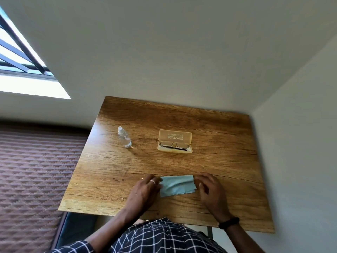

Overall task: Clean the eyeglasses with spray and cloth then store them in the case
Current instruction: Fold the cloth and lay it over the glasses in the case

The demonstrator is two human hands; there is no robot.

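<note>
A light blue cleaning cloth (176,185) lies folded on the wooden table (228,161) near its front edge. My left hand (145,190) rests on the cloth's left end, fingers touching it. My right hand (209,189) pinches the cloth's right edge. Farther back, a beige eyeglass case (175,137) stands open with its lid up, and the thin-framed eyeglasses (174,145) lie folded inside it. A small clear spray bottle (124,137) with a white cap stands upright to the left of the case.
The table sits in a corner, with white walls behind it and to its right. A bed with a brown quilted cover (32,170) runs along the table's left side. A barred window (20,57) is at the upper left.
</note>
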